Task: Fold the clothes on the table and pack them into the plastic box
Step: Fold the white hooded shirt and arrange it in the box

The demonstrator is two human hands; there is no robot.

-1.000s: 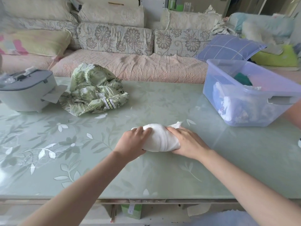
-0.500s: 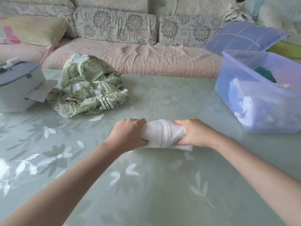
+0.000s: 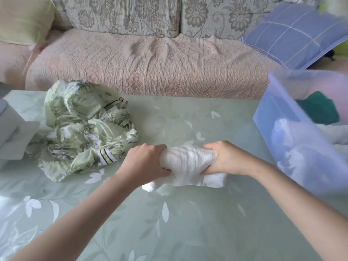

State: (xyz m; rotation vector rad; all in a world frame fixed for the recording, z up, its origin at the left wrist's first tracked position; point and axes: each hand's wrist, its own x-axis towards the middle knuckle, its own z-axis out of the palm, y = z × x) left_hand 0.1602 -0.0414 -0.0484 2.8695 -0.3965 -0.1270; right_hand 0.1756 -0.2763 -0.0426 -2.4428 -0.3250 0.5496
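With left hand (image 3: 145, 161) and right hand (image 3: 226, 159) curled round its ends, I hold the folded white ribbed garment (image 3: 188, 159) low over the green worktop (image 3: 188, 227), so no fold opens before the translucent plastic box (image 3: 293, 147) nearby.

Over the middle of the table (image 3: 188, 232), the rolled garment (image 3: 188, 161) is held between the left hand (image 3: 145, 162) and the right hand (image 3: 229, 159). A crumpled garment (image 3: 82, 129) lies far left, with a case (image 3: 9, 129) left of it. The plastic box (image 3: 282, 132) stands right, with clothes inside. A sofa (image 3: 150, 63) runs behind, with a cushion (image 3: 293, 40) on its right.
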